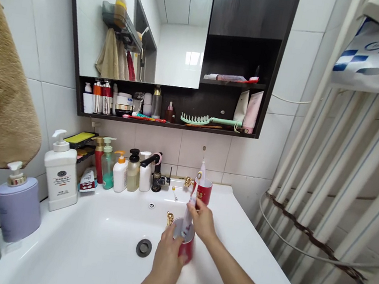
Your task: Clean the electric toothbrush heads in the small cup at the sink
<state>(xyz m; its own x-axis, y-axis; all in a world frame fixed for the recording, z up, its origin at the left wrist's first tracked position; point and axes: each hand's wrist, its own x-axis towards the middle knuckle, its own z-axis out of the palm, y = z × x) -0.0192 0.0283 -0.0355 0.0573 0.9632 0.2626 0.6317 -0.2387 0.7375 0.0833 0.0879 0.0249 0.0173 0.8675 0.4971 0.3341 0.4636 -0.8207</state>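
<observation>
My left hand [167, 260] is wrapped round a red cup [188, 250] with a gold handle, held over the right side of the white sink [105, 248]. A pale electric toothbrush [187, 220] stands upright with its lower end inside this cup. The fingers of my right hand [204, 221] pinch the toothbrush around its upper part. Just beyond, a second red cup [205, 193] with a gold handle sits on the sink's back ledge, with another pale electric toothbrush [202, 171] in it. A white cloth [186, 279] lies below the near cup.
The black faucet [156, 175] and several pump bottles [119, 175] line the back ledge. More bottles [61, 180] stand at the left. A dark mirror cabinet [166, 126] with toiletries hangs above. White radiator pipes [330, 153] are at the right; a brown towel [2, 85] hangs left.
</observation>
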